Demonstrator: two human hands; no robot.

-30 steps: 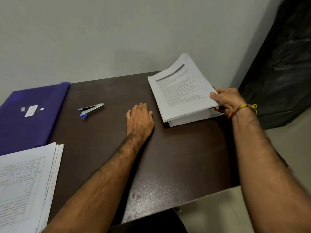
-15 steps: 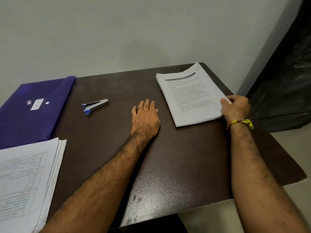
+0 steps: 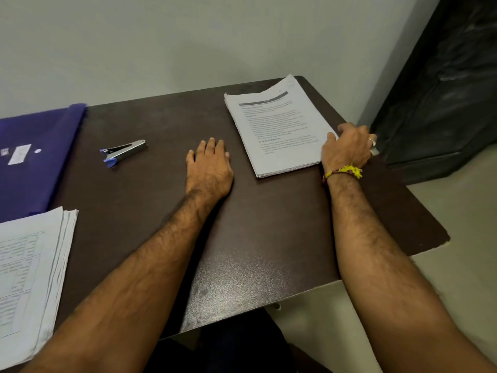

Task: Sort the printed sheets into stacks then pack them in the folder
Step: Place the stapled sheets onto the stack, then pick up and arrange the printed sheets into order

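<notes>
Paper sits at the far left, a thick stack of printed sheets (image 3: 29, 278) with ruled tables on the top page, its edges fanned a little and its near end running out of view at the table's front corner. Behind it, against the wall, lies the blue folder (image 3: 40, 157), flat and closed, with a small white label and a pale dot on its cover; its near edge slips just under the back of that stack. Further along the dark brown table (image 3: 242, 265) there is a small metal staple remover (image 3: 124, 153) with blue tips, lying on its side, well apart from both paper and hands. Next comes the left hand (image 3: 209, 168), palm down on the bare tabletop with fingers straight and close together, holding nothing, just beside the second stack but not touching it. That second stack of sheets (image 3: 277, 125) lies flat toward the back right corner of the table, turned at a slight angle, its top page headed by a dark bar with lines of text below, and one far corner curls up a bit. The right hand (image 3: 347, 149) rests at its right edge, fingers bent down over the side of the pile so the tips are hidden; whether it truly grips the sheets or only rests on them, I cannot tell. A yellow thread band (image 3: 345, 172) circles that wrist. A dark cabinet (image 3: 443, 90) stands off the right end.
</notes>
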